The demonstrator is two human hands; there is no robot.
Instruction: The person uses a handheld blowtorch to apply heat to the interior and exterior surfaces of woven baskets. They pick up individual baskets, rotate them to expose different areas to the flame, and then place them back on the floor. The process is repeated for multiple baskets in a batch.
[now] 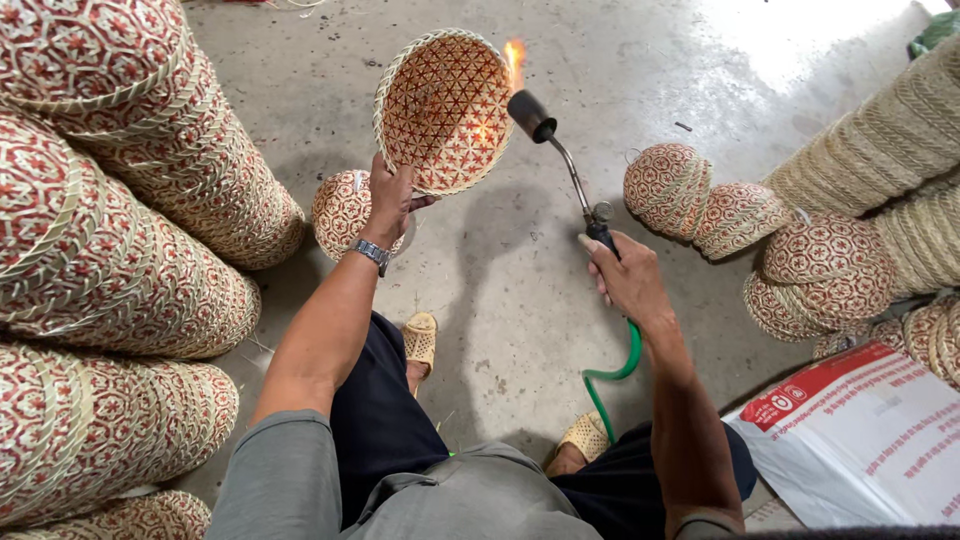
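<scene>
The left hand (388,205) has its fingers closed on the lower rim of a red-and-cream woven basket (445,110), tilted so its hollow faces the flame (515,58). The right hand (628,275) is wrapped shut around the handle of a gas torch (560,150), the nozzle up beyond its fingers and just beside the basket's rim (apparently to keep the fire clear of both hands). A green hose (612,372) trails below the right fingers. Stacked baskets (120,250) lie left of the left fingers on the concrete floor (500,290).
</scene>
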